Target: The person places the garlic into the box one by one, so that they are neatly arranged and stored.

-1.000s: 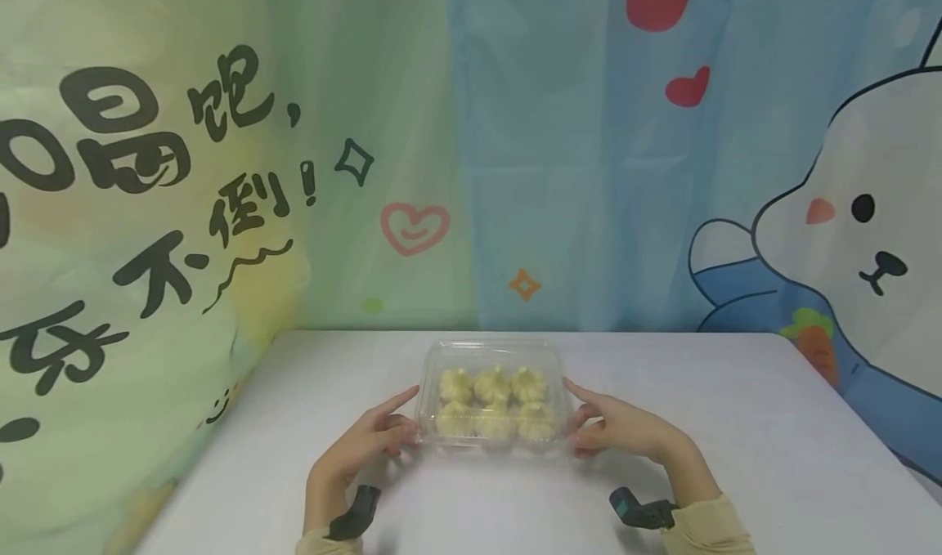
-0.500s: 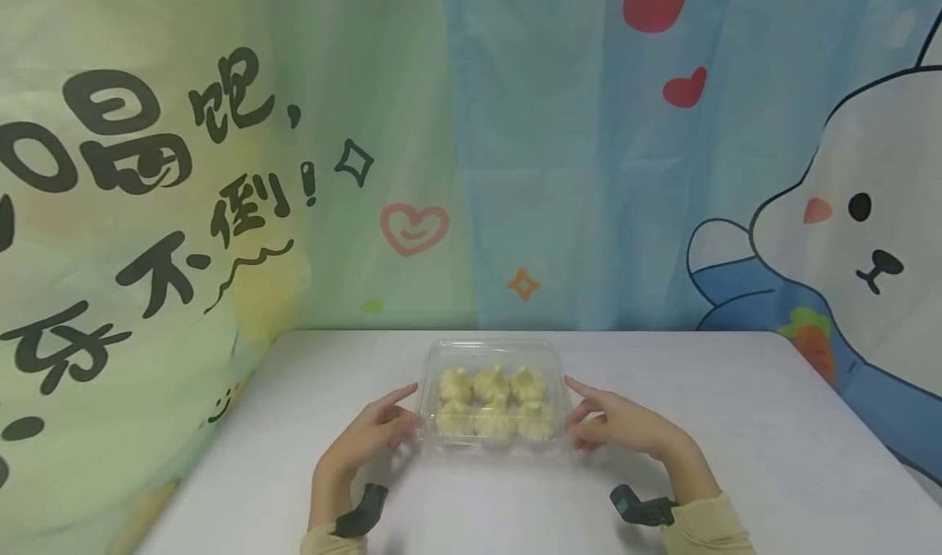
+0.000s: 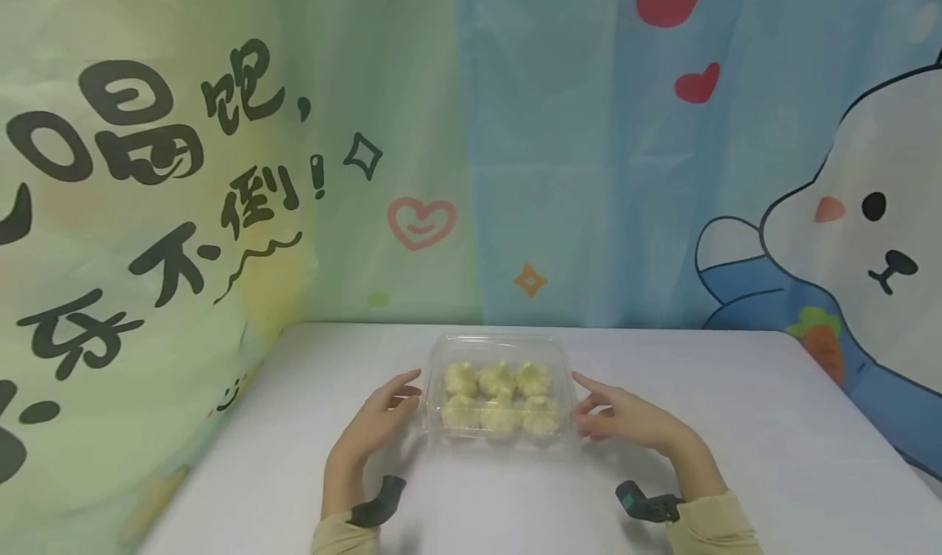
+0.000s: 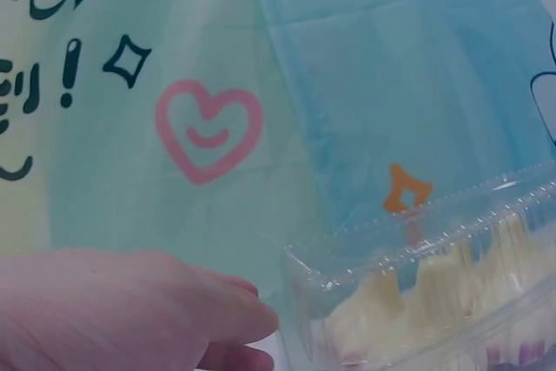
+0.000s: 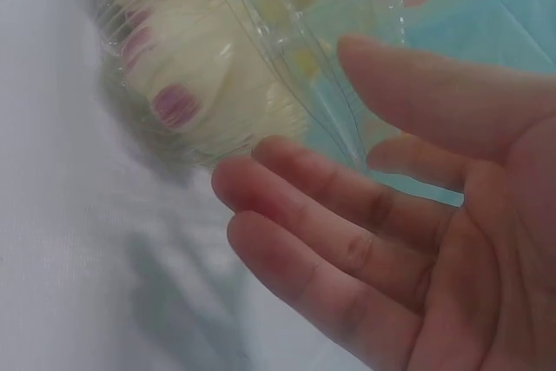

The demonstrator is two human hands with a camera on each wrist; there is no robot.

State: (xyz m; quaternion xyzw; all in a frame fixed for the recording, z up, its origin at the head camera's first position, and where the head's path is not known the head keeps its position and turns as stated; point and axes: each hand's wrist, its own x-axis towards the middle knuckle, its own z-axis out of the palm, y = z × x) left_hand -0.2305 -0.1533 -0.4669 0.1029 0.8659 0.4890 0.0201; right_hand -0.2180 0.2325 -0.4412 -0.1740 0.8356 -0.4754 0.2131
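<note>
A clear plastic clamshell box (image 3: 498, 344) sits on the white table with several pale yellow, pleated, bun-like pieces (image 3: 496, 381) in two rows. Purple patches show low on some pieces in both wrist views. At the box's left side is my left hand (image 3: 377, 420), fingers extended toward it; the left wrist view shows a narrow gap between fingertips and plastic. My right hand (image 3: 633, 418) is at the opposite side, index finger pointing at the box wall. In the right wrist view its fingers (image 5: 300, 254) are loosely extended and hold nothing; whether any fingertip touches the box I cannot tell.
The white table (image 3: 736, 424) extends around the box and both hands. Behind it hangs a printed curtain (image 3: 545, 146) with hearts, lettering and a white cartoon animal. A dark wrist camera (image 3: 379, 502) is on the left wrist, another camera (image 3: 648, 503) on the right.
My left hand's fingers have straightened and drawn closer together, and the hand has eased slightly away from the box's lower corner. The head view has shifted a little. The box appears unmoved.
</note>
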